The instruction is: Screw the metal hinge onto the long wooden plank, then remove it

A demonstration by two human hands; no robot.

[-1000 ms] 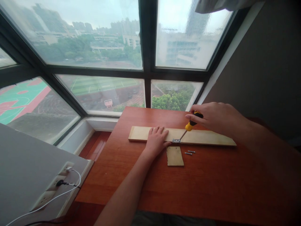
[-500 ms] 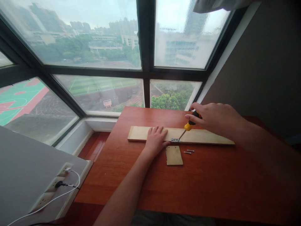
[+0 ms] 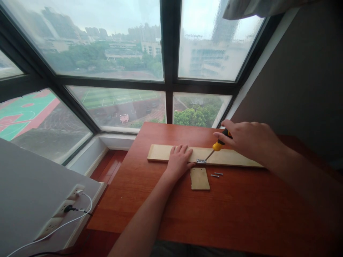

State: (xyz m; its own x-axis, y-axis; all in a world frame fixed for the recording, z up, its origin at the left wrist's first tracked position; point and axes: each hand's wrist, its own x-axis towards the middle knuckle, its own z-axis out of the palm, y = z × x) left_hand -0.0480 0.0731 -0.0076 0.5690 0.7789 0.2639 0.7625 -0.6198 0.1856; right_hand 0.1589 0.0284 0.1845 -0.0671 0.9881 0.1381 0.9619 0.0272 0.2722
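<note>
A long pale wooden board (image 3: 158,152) lies across the reddish-brown table. My left hand (image 3: 179,160) presses flat on it, fingers spread, left of a small metal hinge (image 3: 201,161) at the board's near edge. In my right hand (image 3: 245,137) is a yellow-and-black screwdriver (image 3: 217,145), tilted, its tip at the right end of the hinge. Whether the tip sits in a screw is too small to tell. Nearer to me lie a small thin wooden piece (image 3: 200,179) with two holes along its far edge and two loose screws (image 3: 216,175).
The table (image 3: 160,210) stands by large dark-framed windows (image 3: 169,85). At the lower left, wall sockets (image 3: 64,208) hold plugs, with a white cable (image 3: 90,205) hanging from one. A dark wall (image 3: 300,85) rises on the right.
The whole view has shifted slightly. Both hands keep their places, the left on the board and the right on the screwdriver, with its tip still at the hinge.
</note>
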